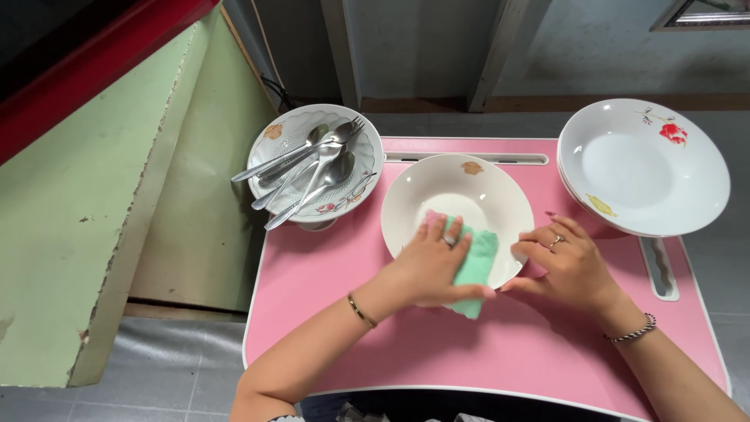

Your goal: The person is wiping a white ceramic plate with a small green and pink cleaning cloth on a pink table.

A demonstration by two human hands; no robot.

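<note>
A pink table stands on grey floor, beside a pale green cabinet and grey wall.

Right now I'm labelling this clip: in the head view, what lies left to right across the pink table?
Plate holding spoons and forks → left hand on green cloth in the white bowl → right hand → stacked white plates.

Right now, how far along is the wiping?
Done, as far as shows: nothing can be confirmed. In hand: the left hand presses a green cloth into the middle plate; the right hand steadies its rim. Left, apparently: the stacked plates and the cutlery in its bowl.
</note>
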